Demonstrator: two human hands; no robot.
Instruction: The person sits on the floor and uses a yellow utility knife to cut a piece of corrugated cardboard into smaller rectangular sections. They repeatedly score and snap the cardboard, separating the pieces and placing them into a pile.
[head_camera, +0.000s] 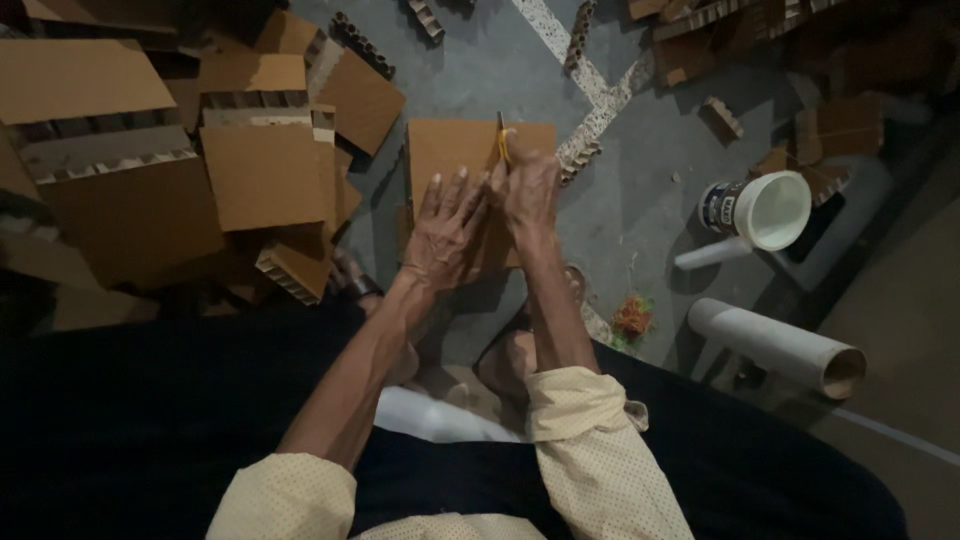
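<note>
Cardboard sheet (450, 150) lies flat on the grey floor (640, 190), centre of view, just ahead of the person. Left hand (445, 235) flat on the sheet, fingers spread, pressing it down. Right hand (528, 195) just right of the left one, nearly touching it, fingers closed around a thin yellow-handled tool (503, 140); the tool tip points far, resting on the sheet near its far edge. Exact kind of tool: can't tell, too small and dim.

Both forearms bare, cream dotted sleeves (590, 450) pushed up at the near edge. Dark clothing across the near part of the view. Bare feet partly visible under the forearms, near side of the sheet.

Left of the sheet: big messy pile (200, 160) of cardboard pieces, many showing honeycomb edges, overlapping each other. Far side: loose honeycomb strips (580, 40) on the floor, more cardboard scraps far right (830, 130).

Right of the hands, well apart: white bucket (765, 210) tipped on its side, open mouth facing the near right. Near right: white tube (775, 345) lying on the floor, open end to the right. Between tube and right arm: small clump of orange bands (632, 317) on the floor.
</note>
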